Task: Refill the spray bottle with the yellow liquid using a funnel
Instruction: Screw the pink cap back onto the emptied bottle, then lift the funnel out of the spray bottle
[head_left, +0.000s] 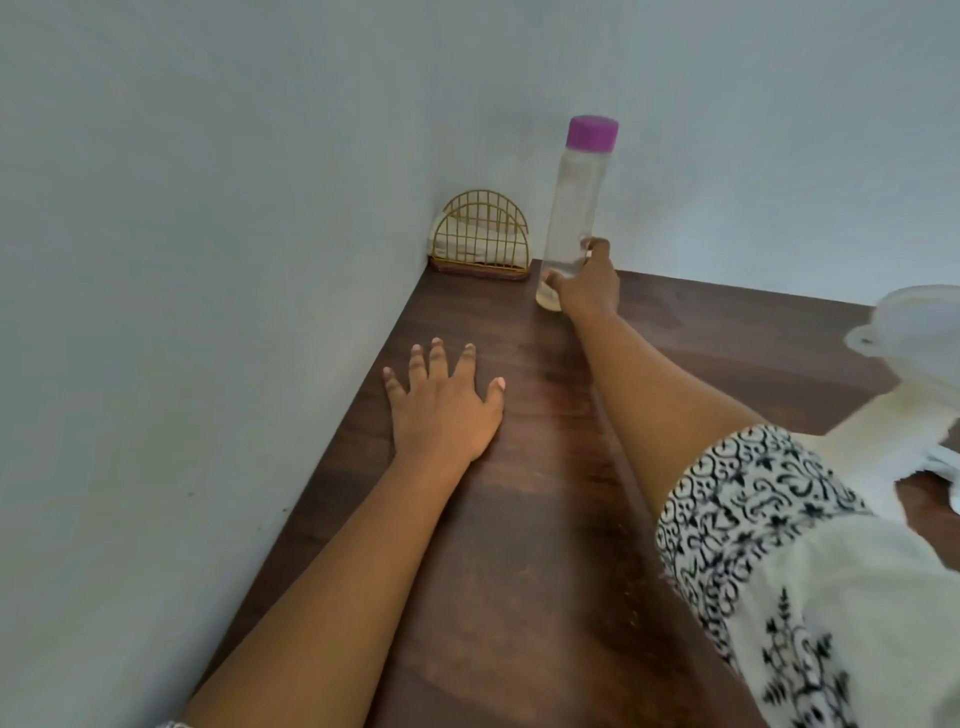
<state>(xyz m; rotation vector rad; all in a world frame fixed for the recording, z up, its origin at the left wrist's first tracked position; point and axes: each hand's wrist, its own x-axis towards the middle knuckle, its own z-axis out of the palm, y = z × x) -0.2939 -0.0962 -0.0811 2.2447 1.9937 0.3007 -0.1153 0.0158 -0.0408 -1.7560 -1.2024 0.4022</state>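
While the right hand (587, 288) reaches toward the upper middle of the frame, its thumb and fingers (551, 281) are curled round the lower part of a tall clear plastic bottle (571, 208), clamped on it just above the base. The bottle stands upright on the dark wooden table (519, 519) near the far corner, topped by a purple screw cap (592, 132). Its body looks almost drained, with only a shallow layer of pale yellowish liquid (548, 302) at the very bottom. Lower and to the left, the left hand (444, 405) lies palm down on the table with its fingers straight and spread, holding nothing. Just left of the bottle, in the corner where the pale grey wall (208, 208) turns, stands a gold wire napkin holder (480, 234) with white paper in it. At the right edge of the frame a white funnel (914, 322) sits on top of a pale yellowish container (893, 431), both blurred; whether this is the spray bottle cannot be told. A white sleeve with a black scroll pattern (753, 519) covers the right upper arm at lower right.
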